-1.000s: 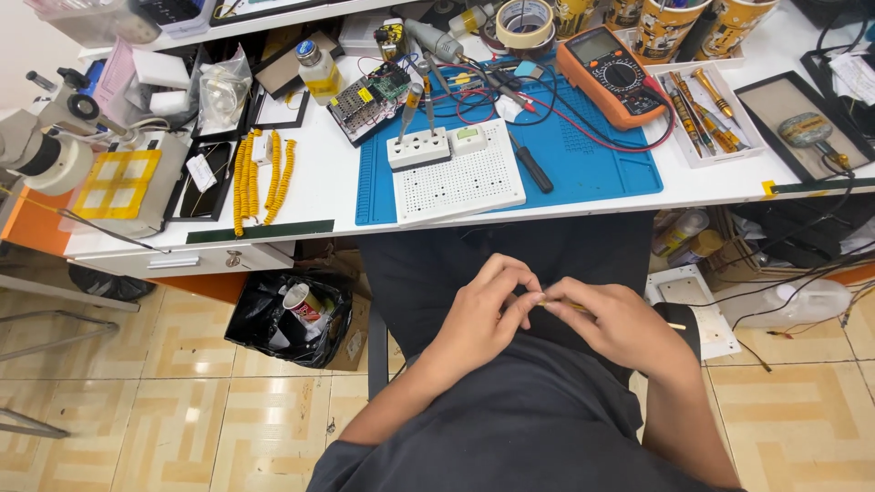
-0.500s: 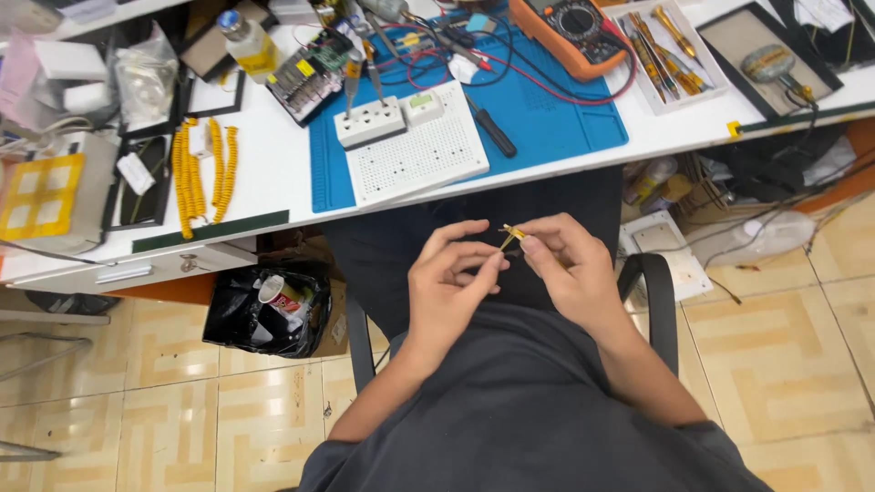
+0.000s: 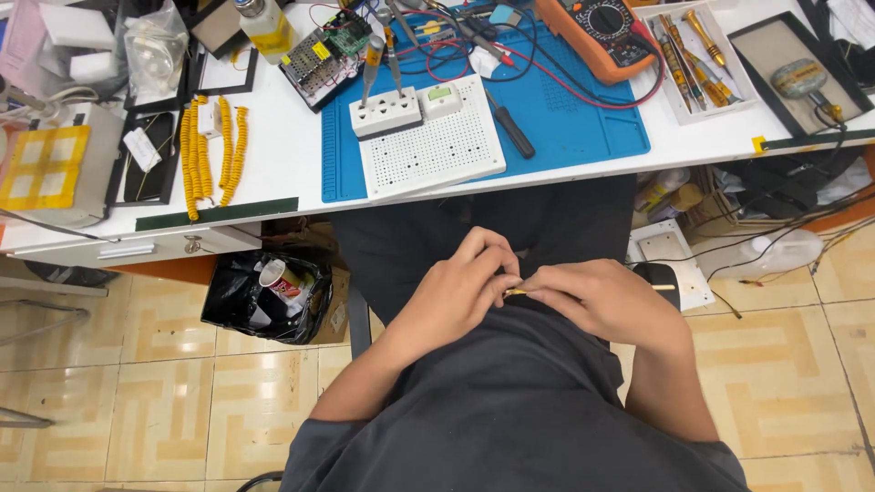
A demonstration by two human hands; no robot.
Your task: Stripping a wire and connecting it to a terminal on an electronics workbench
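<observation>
Both grips are closed on one small yellow piece [image 3: 516,292], pinched between the fingertips of the left hand [image 3: 465,287] and the right hand [image 3: 602,301] where the two hands meet over the lap, well below the near edge of the worktop [image 3: 273,173]. The piece's long axis is seen to run roughly level, from one hand across to the other, so each hand takes one end and neither can be called nearer; any pull or twist would be made along that line.

Most of the piece is covered by the fingers, and only a short yellow stretch shows in the gap between them. What kind of part it is cannot be told, nor how long it is, nor whether it is one piece or two being joined. A thin pale stick [image 3: 663,287] is seen past the right hand's knuckles; whether it belongs to the held piece cannot be made out.

On the worktop, strings of yellow beads [image 3: 211,150] lie toward the left edge, and a white perforated board [image 3: 433,146] rests on a blue mat [image 3: 583,118] near the near edge.
</observation>
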